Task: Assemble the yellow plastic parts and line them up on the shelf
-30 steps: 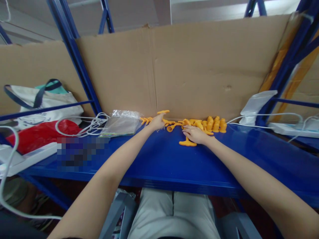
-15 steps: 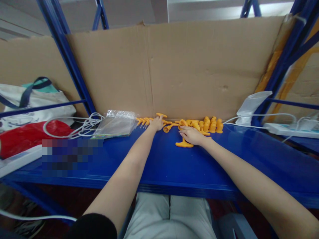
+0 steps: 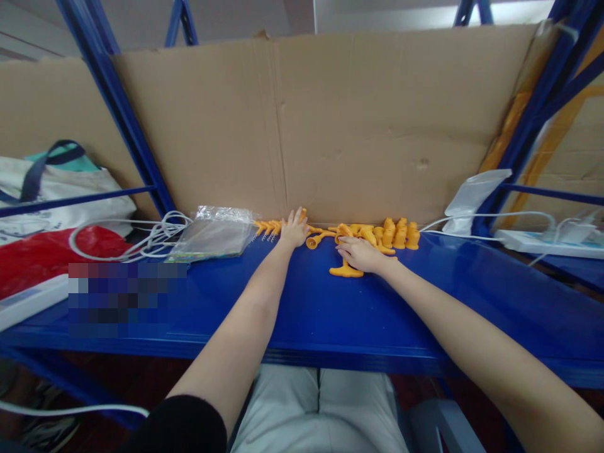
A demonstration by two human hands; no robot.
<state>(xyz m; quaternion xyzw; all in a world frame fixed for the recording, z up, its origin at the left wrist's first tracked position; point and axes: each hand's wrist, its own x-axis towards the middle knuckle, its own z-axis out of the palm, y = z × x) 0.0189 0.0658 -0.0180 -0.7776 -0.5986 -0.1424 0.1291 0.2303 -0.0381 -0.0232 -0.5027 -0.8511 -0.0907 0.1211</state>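
My left hand [image 3: 294, 229] reaches to the back of the blue shelf [image 3: 306, 308], fingers spread over a row of small orange plastic parts [image 3: 270, 226]; an orange piece shows just past its fingertips. My right hand [image 3: 359, 254] lies flat, fingers extended, beside a T-shaped orange part [image 3: 345, 271] that rests on the shelf at its near side. More orange parts [image 3: 399, 235] stand in a cluster behind and to the right of it.
A cardboard sheet [image 3: 377, 126] backs the shelf. A clear plastic bag [image 3: 214, 234] and white cables [image 3: 141, 236] lie to the left, with a red bag [image 3: 42, 261] and a tote bag [image 3: 56, 189]. A white power strip [image 3: 542, 240] sits at the right.
My left hand has lowered the orange piece it held up and now spreads its fingers over the parts at the back. My right hand has stayed beside the T-shaped part.
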